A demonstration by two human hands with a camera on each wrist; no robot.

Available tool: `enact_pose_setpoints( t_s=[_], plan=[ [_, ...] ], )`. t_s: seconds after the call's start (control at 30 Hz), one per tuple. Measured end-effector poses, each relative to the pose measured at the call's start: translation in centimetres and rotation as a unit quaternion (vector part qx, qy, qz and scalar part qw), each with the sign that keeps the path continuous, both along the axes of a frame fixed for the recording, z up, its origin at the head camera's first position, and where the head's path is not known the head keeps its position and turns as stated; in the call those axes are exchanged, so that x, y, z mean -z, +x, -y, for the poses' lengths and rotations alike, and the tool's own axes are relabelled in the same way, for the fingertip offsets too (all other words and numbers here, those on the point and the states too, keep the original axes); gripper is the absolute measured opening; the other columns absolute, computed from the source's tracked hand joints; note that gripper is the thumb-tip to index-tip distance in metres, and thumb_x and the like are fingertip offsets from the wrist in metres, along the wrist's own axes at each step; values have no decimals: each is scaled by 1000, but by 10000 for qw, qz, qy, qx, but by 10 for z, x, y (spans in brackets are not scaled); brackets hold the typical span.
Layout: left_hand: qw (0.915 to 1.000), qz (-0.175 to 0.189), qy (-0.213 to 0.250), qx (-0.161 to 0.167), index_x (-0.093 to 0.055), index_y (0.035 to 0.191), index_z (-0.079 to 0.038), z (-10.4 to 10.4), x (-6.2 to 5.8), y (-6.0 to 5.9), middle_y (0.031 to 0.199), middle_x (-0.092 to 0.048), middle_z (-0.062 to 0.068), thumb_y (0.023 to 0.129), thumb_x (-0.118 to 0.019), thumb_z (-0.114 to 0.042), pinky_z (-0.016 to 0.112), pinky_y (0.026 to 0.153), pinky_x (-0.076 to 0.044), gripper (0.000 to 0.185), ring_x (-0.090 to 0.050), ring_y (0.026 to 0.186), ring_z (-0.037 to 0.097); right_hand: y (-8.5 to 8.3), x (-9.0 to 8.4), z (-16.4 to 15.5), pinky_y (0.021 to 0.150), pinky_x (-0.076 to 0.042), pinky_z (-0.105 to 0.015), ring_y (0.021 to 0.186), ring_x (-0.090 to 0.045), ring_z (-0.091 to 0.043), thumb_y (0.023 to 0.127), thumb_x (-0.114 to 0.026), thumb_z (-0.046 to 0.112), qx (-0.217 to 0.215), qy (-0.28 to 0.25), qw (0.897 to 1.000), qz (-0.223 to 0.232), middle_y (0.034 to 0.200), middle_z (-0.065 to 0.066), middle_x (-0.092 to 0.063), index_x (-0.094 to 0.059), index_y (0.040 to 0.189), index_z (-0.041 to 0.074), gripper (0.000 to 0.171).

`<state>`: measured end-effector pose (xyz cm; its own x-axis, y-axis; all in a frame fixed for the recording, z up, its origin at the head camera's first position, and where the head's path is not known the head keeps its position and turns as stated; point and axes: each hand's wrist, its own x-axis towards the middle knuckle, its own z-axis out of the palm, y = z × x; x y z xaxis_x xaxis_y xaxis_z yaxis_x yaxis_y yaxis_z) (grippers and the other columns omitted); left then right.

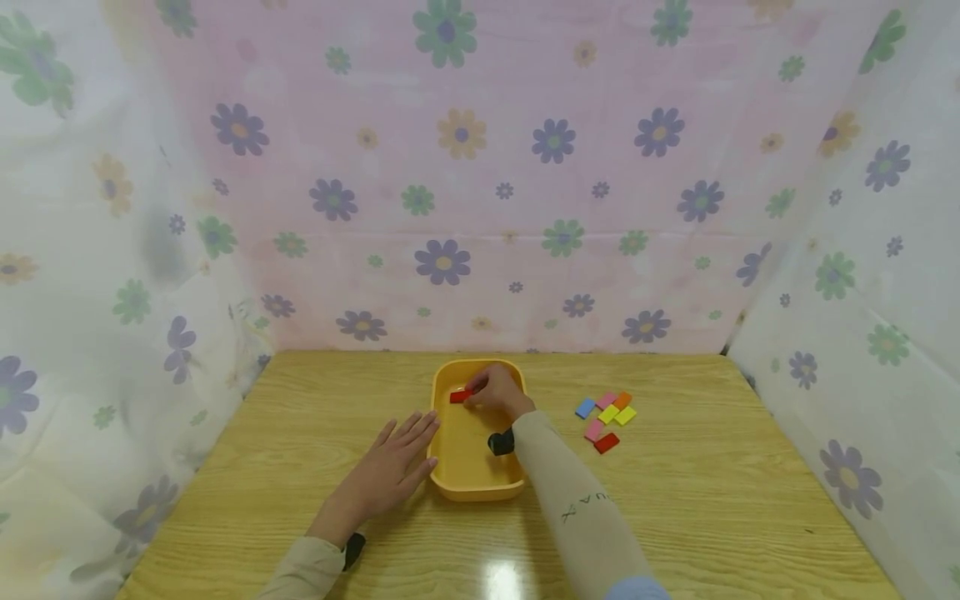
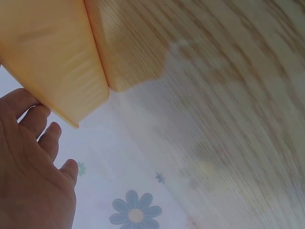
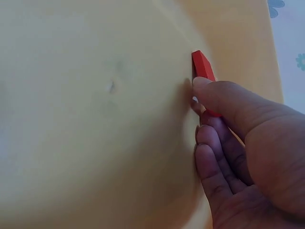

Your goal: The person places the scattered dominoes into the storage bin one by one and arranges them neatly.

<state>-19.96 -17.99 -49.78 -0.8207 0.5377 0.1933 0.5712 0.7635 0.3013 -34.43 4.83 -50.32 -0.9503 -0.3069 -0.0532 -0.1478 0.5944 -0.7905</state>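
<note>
A yellow tray (image 1: 474, 475) sits in the middle of the wooden table (image 1: 675, 517). My right hand (image 1: 497, 390) reaches into its far end and pinches a red tile (image 1: 460, 396) low over the tray floor; in the right wrist view the red tile (image 3: 203, 67) sticks out from under my thumb against the tray's yellow floor (image 3: 95, 119). My left hand (image 1: 390, 467) lies flat on the table with straight fingers touching the tray's left wall. The left wrist view shows those fingers (image 2: 45, 138) beside the tray wall (image 2: 52, 67).
To the right of the tray lies a loose cluster of small tiles (image 1: 607, 414): blue, pink, orange, yellow and a red one (image 1: 606, 442). Floral cloth walls (image 1: 480, 192) close in the table at the back and both sides.
</note>
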Motion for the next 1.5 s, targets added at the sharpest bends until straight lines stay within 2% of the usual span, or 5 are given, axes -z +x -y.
enact_pose_setpoints(
  t_s=[0.7, 0.97, 1.2, 1.33, 1.5],
  plan=[
    [9999, 120, -10, -34, -35, 158, -5, -2, -1, 1, 166, -30, 8, 108, -50, -35, 62, 124, -14, 61, -24, 155, 31, 2, -1, -2, 84, -60, -32, 86, -67, -18, 81, -85, 6, 17, 322, 9994, -99, 98, -10, -76, -78, 99, 0, 20],
    [10000, 78, -35, -24, -36, 158, -5, -4, -2, 1, 165, -32, 9, 108, -50, -34, 62, 123, -15, 60, -27, 153, 34, 4, -8, -8, 92, -58, -35, 94, -68, -20, 84, -84, 10, -261, 261, 9990, 255, 106, -11, -74, -76, 108, 0, 26],
    [10000, 60, 6, -33, -36, 157, -3, -3, -4, 2, 165, -31, 9, 107, -51, -33, 63, 123, -14, 60, -27, 154, 34, -1, -33, -12, 96, -57, -37, 104, -67, -27, 84, -83, 9, -662, 653, 9957, -4, 116, -15, -71, -72, 117, -2, 37],
    [9999, 128, 5, -26, -34, 158, -4, -2, -5, 2, 166, -30, 9, 108, -49, -35, 63, 124, -13, 61, -25, 154, 34, -2, -59, -17, 97, -57, -38, 107, -67, -31, 87, -79, 4, -933, 600, 9931, -380, 118, -19, -70, -69, 121, -6, 37],
    [9999, 161, -19, -27, -33, 159, -4, -2, -5, 1, 167, -28, 9, 108, -49, -35, 62, 124, -12, 61, -24, 155, 34, 2, -93, -33, 98, -56, -39, 109, -66, -32, 90, -76, 5, -1150, 401, 9887, -871, 122, -20, -67, -68, 127, -2, 38]
  ],
)
